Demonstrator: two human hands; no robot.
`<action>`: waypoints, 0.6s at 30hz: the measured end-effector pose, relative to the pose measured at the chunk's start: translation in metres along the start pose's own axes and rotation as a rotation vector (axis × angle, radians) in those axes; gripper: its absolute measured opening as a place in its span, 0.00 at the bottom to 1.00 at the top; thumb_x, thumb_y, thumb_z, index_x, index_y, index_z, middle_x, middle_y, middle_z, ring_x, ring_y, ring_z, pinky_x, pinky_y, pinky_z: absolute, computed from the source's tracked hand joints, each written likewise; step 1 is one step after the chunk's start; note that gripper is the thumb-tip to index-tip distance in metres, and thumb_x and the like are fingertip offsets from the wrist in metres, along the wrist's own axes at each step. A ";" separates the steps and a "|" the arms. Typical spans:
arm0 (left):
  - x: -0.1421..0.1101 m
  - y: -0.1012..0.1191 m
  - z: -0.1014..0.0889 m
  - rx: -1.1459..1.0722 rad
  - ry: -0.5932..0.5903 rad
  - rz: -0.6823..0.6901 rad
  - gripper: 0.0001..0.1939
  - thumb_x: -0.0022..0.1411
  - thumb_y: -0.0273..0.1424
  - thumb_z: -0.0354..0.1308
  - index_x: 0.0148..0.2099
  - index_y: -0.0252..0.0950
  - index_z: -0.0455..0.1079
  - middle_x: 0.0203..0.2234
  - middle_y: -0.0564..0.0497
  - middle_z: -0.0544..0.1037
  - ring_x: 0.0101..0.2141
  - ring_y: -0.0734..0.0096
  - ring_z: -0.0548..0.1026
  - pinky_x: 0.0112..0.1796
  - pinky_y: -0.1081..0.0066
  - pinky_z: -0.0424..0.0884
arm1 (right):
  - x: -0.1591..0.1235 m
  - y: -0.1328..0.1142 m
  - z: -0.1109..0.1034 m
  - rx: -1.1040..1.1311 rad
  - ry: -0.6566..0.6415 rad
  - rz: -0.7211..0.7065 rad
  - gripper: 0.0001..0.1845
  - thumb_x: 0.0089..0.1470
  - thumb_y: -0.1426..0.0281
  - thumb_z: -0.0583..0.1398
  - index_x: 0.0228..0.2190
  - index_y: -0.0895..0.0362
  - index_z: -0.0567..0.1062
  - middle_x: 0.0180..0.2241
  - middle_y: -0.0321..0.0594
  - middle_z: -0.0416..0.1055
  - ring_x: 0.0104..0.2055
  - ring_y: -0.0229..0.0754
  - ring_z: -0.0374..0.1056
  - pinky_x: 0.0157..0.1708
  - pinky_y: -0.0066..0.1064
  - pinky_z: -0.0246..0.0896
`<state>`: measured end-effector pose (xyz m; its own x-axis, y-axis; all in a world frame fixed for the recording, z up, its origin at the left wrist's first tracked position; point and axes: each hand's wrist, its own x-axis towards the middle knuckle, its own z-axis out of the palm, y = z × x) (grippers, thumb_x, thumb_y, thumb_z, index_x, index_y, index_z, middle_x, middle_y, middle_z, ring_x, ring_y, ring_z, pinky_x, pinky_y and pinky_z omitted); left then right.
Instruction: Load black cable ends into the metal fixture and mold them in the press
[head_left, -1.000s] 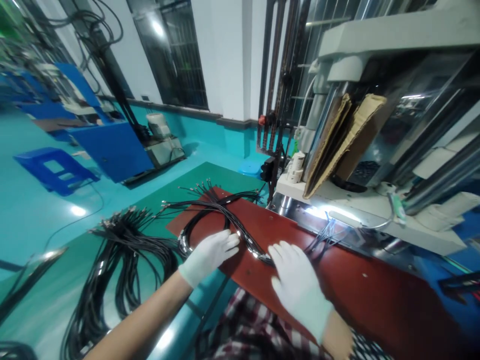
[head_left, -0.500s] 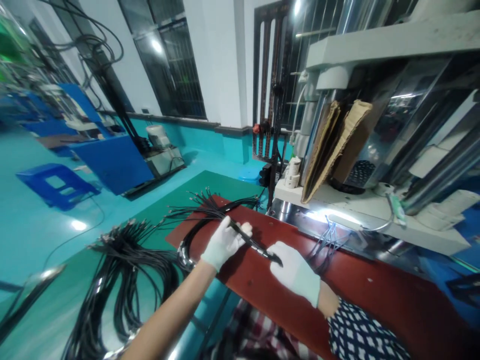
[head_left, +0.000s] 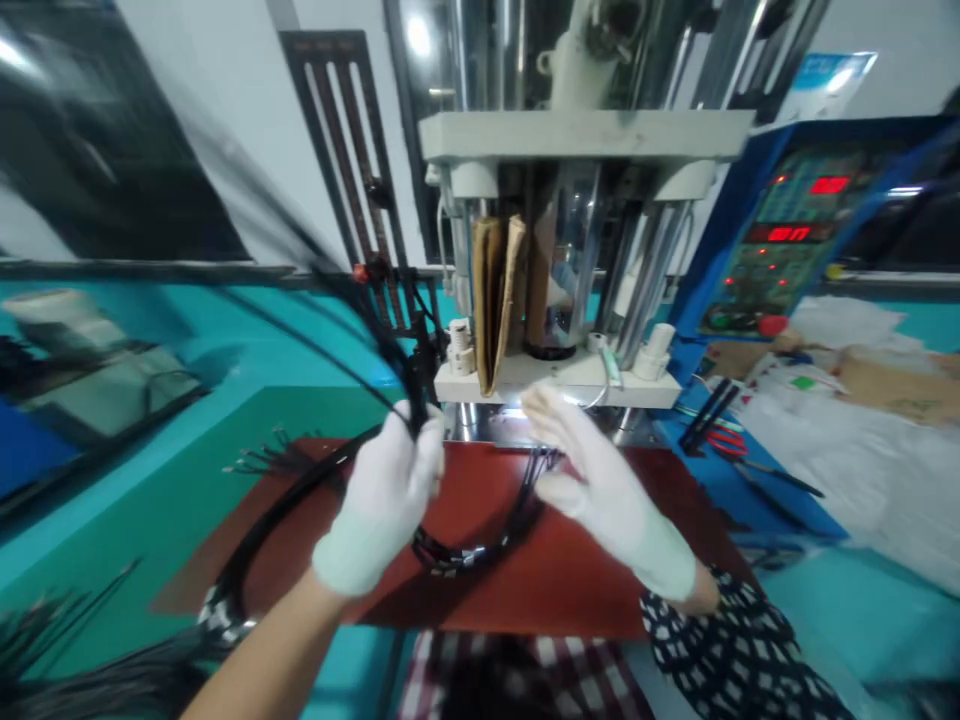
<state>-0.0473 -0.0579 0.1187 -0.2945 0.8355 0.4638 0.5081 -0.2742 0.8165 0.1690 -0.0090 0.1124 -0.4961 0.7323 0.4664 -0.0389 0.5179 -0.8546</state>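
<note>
Both my hands wear white gloves and are raised above a red-brown mat (head_left: 570, 570). My left hand (head_left: 386, 495) is closed round a bundle of thin black cables (head_left: 465, 550), which hangs in a loop between my hands and shows silver bands at its lowest point. The cables' far ends rise from that fist, blurred. My right hand (head_left: 600, 480) has its fingers stretched upward, and its thumb side touches the cable strands at about the mat's back edge.
A vertical press machine (head_left: 570, 260) with steel columns and brown cardboard stands just behind the mat. A blue control panel (head_left: 780, 240) with red displays is at the right, with white sheets (head_left: 847, 440) below it. More black cables (head_left: 90, 670) lie at the lower left.
My view has swung right, toward the press. Both hands have lifted the cable bundle off the mat; the left hand closed round it and the right hand opened upward.
</note>
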 end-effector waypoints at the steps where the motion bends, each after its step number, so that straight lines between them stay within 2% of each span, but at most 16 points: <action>1: -0.002 0.013 0.007 0.018 -0.079 0.029 0.07 0.64 0.36 0.56 0.39 0.37 0.67 0.17 0.56 0.69 0.18 0.73 0.66 0.23 0.75 0.61 | -0.001 -0.010 -0.007 0.083 0.059 -0.017 0.53 0.52 0.44 0.63 0.69 0.50 0.49 0.69 0.47 0.51 0.70 0.51 0.51 0.67 0.49 0.51; 3: -0.009 0.038 0.023 0.000 -0.339 0.080 0.08 0.62 0.37 0.59 0.38 0.37 0.68 0.19 0.54 0.70 0.19 0.73 0.66 0.23 0.75 0.60 | -0.011 -0.027 -0.022 0.207 0.182 -0.020 0.56 0.47 0.41 0.64 0.68 0.48 0.50 0.68 0.45 0.53 0.70 0.52 0.51 0.67 0.50 0.51; 4: -0.014 0.049 0.030 -0.022 -0.535 0.092 0.09 0.62 0.38 0.59 0.38 0.38 0.68 0.20 0.54 0.71 0.20 0.73 0.66 0.23 0.76 0.60 | -0.021 -0.034 -0.030 0.267 0.248 -0.005 0.54 0.47 0.41 0.64 0.67 0.47 0.53 0.68 0.44 0.55 0.69 0.53 0.54 0.66 0.51 0.53; 7: -0.035 0.068 0.057 -0.079 -1.228 0.100 0.10 0.60 0.39 0.61 0.39 0.39 0.68 0.23 0.56 0.72 0.21 0.76 0.66 0.22 0.78 0.60 | -0.068 -0.048 -0.055 0.434 0.486 0.055 0.43 0.51 0.39 0.58 0.63 0.42 0.62 0.65 0.42 0.60 0.63 0.55 0.63 0.58 0.52 0.65; 8: -0.044 0.068 0.068 -0.131 -1.404 0.113 0.10 0.60 0.37 0.61 0.39 0.38 0.68 0.24 0.56 0.72 0.22 0.77 0.66 0.22 0.79 0.60 | -0.087 -0.049 -0.064 0.446 0.578 0.105 0.40 0.52 0.38 0.56 0.61 0.41 0.64 0.65 0.42 0.61 0.60 0.54 0.67 0.54 0.50 0.69; 9: -0.053 0.066 0.080 -0.204 -1.529 0.128 0.09 0.59 0.36 0.62 0.38 0.37 0.68 0.25 0.56 0.72 0.23 0.77 0.66 0.22 0.79 0.60 | -0.105 -0.047 -0.072 0.432 0.680 0.185 0.37 0.53 0.39 0.55 0.59 0.40 0.68 0.64 0.41 0.61 0.57 0.52 0.70 0.51 0.46 0.72; 11: -0.070 0.055 0.105 -0.375 -1.636 0.096 0.07 0.60 0.34 0.60 0.35 0.36 0.68 0.25 0.54 0.72 0.23 0.77 0.67 0.23 0.78 0.62 | -0.136 -0.034 -0.087 0.429 0.843 0.434 0.28 0.56 0.43 0.54 0.52 0.41 0.75 0.64 0.39 0.61 0.56 0.48 0.71 0.50 0.39 0.73; 13: -0.085 0.042 0.125 -0.462 -1.609 -0.126 0.10 0.61 0.35 0.58 0.30 0.35 0.65 0.19 0.55 0.68 0.19 0.78 0.65 0.20 0.77 0.60 | -0.160 -0.014 -0.096 0.473 0.932 0.646 0.22 0.57 0.46 0.56 0.44 0.44 0.80 0.62 0.39 0.64 0.57 0.46 0.70 0.53 0.36 0.70; 14: -0.091 0.037 0.133 -0.494 -1.563 -0.248 0.12 0.62 0.36 0.57 0.29 0.36 0.63 0.16 0.56 0.65 0.16 0.78 0.62 0.18 0.76 0.58 | -0.171 -0.003 -0.098 0.491 0.911 0.704 0.21 0.57 0.48 0.56 0.41 0.45 0.80 0.61 0.40 0.67 0.57 0.46 0.70 0.54 0.38 0.69; 16: -0.097 0.031 0.139 -0.576 -1.461 -0.402 0.14 0.65 0.39 0.55 0.30 0.36 0.62 0.13 0.58 0.61 0.13 0.79 0.58 0.15 0.76 0.53 | -0.192 0.015 -0.098 0.478 0.742 0.709 0.21 0.55 0.50 0.58 0.45 0.45 0.79 0.58 0.43 0.70 0.57 0.50 0.70 0.55 0.46 0.67; 18: -0.098 0.030 0.138 -0.653 -1.397 -0.384 0.15 0.66 0.41 0.53 0.33 0.36 0.62 0.14 0.59 0.60 0.14 0.79 0.58 0.16 0.76 0.53 | -0.213 0.023 -0.093 0.400 0.489 0.640 0.28 0.52 0.51 0.62 0.54 0.42 0.74 0.59 0.45 0.68 0.58 0.53 0.68 0.55 0.52 0.65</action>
<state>0.1087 -0.0825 0.0505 0.8120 0.5604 -0.1631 0.0540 0.2061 0.9770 0.3546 -0.1116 0.0147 -0.1053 0.9816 -0.1596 -0.2267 -0.1800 -0.9572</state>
